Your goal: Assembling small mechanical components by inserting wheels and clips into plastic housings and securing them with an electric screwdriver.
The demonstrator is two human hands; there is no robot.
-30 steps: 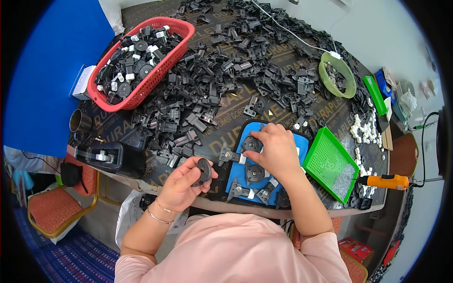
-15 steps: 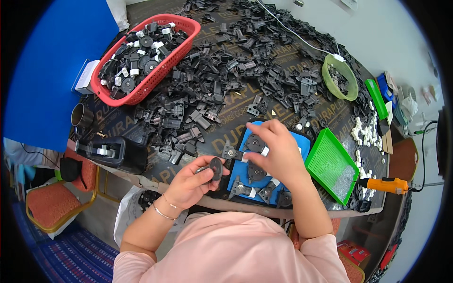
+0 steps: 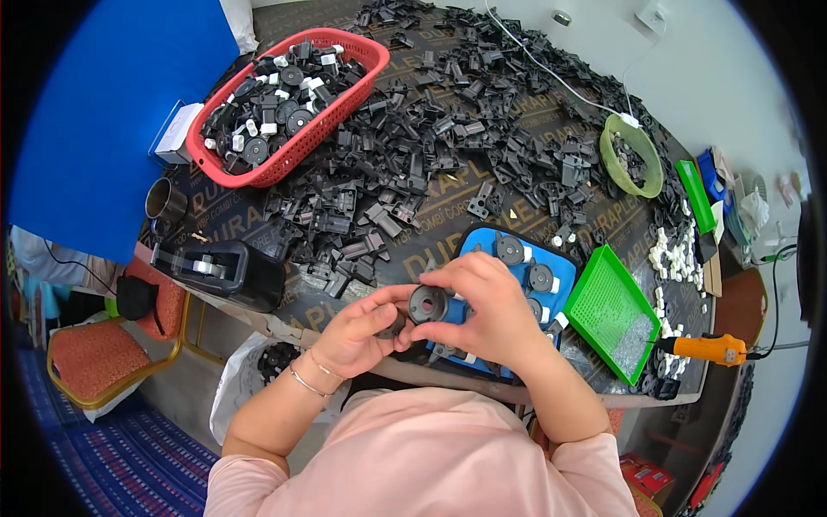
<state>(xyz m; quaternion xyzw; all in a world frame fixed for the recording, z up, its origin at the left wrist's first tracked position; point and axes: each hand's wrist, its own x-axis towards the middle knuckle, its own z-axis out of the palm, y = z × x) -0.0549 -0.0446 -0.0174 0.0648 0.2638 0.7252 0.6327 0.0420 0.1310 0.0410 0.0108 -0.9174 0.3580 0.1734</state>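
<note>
Close together at the table's near edge, both of my hands are closed on small parts. My right hand (image 3: 487,310) pinches a round black wheel (image 3: 428,303) with a central hole between thumb and fingers. Just left of it, my left hand (image 3: 357,336) grips a dark disc (image 3: 393,327), partly covered by its fingers. A blue mat with a black rim (image 3: 482,239) lies under and beyond my right hand. On it are several black brackets with round discs (image 3: 541,277) and white end pieces; my right hand hides some of them.
A red basket (image 3: 336,116) of black and white parts stands at the left, near a tape dispenser (image 3: 233,271) and a metal cup (image 3: 165,202). Loose black parts (image 3: 379,172) cover the table's far side. Rightward are a green tray (image 3: 594,297), a yellow-green bowl (image 3: 650,177) and an orange electric screwdriver (image 3: 706,348).
My right hand has moved left from over the blue mat to beside my left hand, and now holds the round black wheel. My left hand keeps its disc. The view has shifted slightly.
</note>
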